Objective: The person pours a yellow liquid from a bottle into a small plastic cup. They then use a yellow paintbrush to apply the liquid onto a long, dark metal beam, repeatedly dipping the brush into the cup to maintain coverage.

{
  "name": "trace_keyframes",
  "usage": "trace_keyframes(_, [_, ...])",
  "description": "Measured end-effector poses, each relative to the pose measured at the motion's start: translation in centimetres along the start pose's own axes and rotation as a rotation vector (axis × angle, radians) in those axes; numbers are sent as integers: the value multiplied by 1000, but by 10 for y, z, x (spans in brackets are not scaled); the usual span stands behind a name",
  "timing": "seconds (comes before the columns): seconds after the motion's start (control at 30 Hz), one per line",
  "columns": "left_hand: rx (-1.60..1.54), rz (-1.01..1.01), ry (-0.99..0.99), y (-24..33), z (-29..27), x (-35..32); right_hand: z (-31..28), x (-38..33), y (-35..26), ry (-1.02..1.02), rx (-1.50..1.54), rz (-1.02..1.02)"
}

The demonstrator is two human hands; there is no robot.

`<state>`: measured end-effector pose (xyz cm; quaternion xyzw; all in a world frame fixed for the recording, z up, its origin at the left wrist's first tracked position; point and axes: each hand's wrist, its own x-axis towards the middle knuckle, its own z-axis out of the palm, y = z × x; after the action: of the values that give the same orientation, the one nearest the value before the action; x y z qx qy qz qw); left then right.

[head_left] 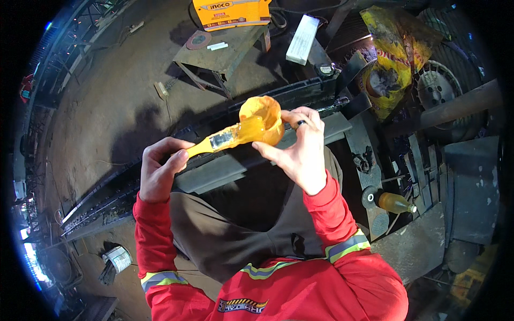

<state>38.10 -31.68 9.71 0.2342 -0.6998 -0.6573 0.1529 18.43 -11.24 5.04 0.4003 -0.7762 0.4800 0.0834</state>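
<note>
My left hand (pixel 162 167) is closed round the yellow handle of a paintbrush (pixel 220 140), which points to the right. Its metal band is smeared with yellow paint. The paint-covered bristles lie against the near side of a small orange-yellow cup (pixel 274 127), whose mouth is tilted so that I see its coated inner wall. My right hand (pixel 304 147) grips this cup from the right, thumb below and fingers above, with a dark ring on one finger. Both hands are raised over my lap, above long dark metal bars (pixel 211 174).
Beyond the bars stands a small metal table (pixel 217 56) with a disc and white sticks, and a yellow machine (pixel 231 13) behind it. On the right are a yellow bag (pixel 393 69), a bottle (pixel 395 203) and metal strips. A white tin (pixel 118 259) stands lower left.
</note>
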Motion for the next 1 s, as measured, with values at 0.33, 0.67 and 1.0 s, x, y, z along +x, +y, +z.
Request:
trace_keyframes(0.33, [-207,126,58,16,-36,-6,7,15,7,34,-1,96])
trace_keyframes(0.67, [-125,417,49,98,-40,26,33,-17,-3,-52,64,-49])
trace_keyframes(1.0, [-159,12,94,-11,-48,4,3,-23,41,57,-8,140])
